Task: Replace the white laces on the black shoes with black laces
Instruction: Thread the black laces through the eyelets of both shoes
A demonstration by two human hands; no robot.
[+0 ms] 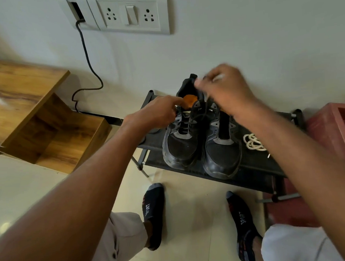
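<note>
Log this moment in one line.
left hand: holds left shoe | right hand: pulls black lace | white laces: on rack

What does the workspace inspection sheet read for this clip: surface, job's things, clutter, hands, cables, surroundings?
Surface: black shoe rack on a pale tiled floor.
Job's things: two black shoes side by side on the rack; left shoe carries black lace through its eyelets; right shoe shows none; white laces lie coiled on the rack beside it.
Clutter: nothing seen.
Hands: left hand at the left shoe's collar; right hand raised, blurred, pinching a lace end.
Cables: black cable hangs from the wall plate to the floor.
Surroundings: socket panel, wooden furniture left, red crate right.
</note>
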